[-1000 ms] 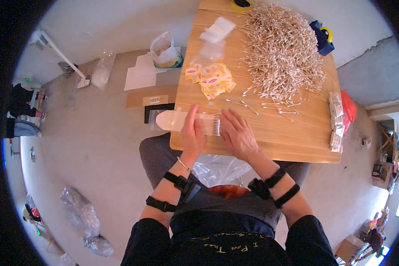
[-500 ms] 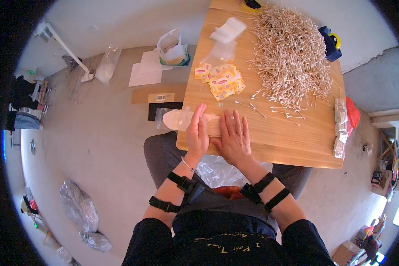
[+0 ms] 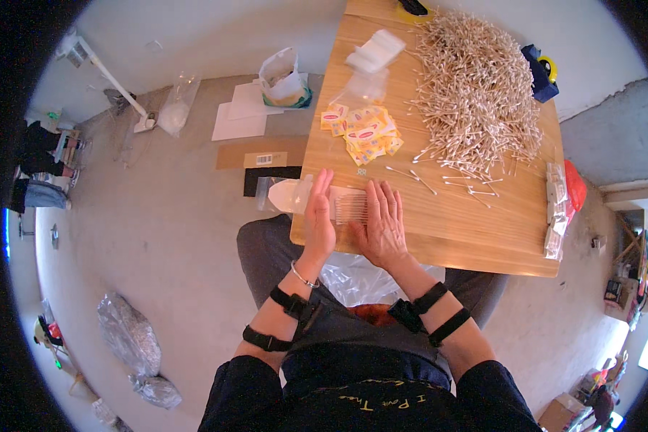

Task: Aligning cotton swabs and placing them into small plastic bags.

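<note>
A row of cotton swabs (image 3: 351,207) lies side by side on the table near its front left edge, between my two hands. My left hand (image 3: 320,217) stands on its edge at the left end of the row, fingers straight. It also rests by a clear plastic bag with a white rounded card (image 3: 286,196) that sticks out over the table's left edge. My right hand (image 3: 385,225) lies palm down at the right end of the swabs, fingers extended and thumb apart. Whether the swabs are partly inside the bag, I cannot tell.
A large heap of loose swabs (image 3: 479,93) covers the far right of the wooden table (image 3: 468,237). Yellow-and-white labels (image 3: 367,133), white sheets (image 3: 376,50) and a few stray swabs (image 3: 414,176) lie nearer. Filled packs (image 3: 554,209) line the right edge, by a tape dispenser (image 3: 542,72).
My hands have drawn slightly apart, so more of the swab row shows between them. The whole view has shifted a little to the right.
</note>
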Tool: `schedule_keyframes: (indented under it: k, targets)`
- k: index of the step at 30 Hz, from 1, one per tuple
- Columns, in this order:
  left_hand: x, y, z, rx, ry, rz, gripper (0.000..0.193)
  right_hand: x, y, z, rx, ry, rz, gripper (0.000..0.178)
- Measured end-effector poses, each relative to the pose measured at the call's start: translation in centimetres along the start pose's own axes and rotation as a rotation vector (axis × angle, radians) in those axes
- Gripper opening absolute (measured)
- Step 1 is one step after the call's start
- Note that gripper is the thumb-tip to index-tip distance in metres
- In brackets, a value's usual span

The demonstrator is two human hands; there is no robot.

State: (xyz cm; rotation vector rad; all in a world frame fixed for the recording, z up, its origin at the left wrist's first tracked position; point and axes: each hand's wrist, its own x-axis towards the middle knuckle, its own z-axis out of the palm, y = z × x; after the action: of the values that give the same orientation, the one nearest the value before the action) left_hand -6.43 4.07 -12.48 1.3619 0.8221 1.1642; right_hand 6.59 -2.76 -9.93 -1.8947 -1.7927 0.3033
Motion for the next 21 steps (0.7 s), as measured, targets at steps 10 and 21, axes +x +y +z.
schedule_keyframes:
  k: [10,21]
  targets:
    - [-0.8,0.8,1.0,0.093,-0.062,-0.034,0.072,0.4,0.0,0.7,0.188,0.002,-0.06,0.057]
    - [-0.7,1.4,2.1,0.057,-0.048,-0.082,0.07,1.2,-0.7,2.3,0.923,0.336,0.261,0.04]
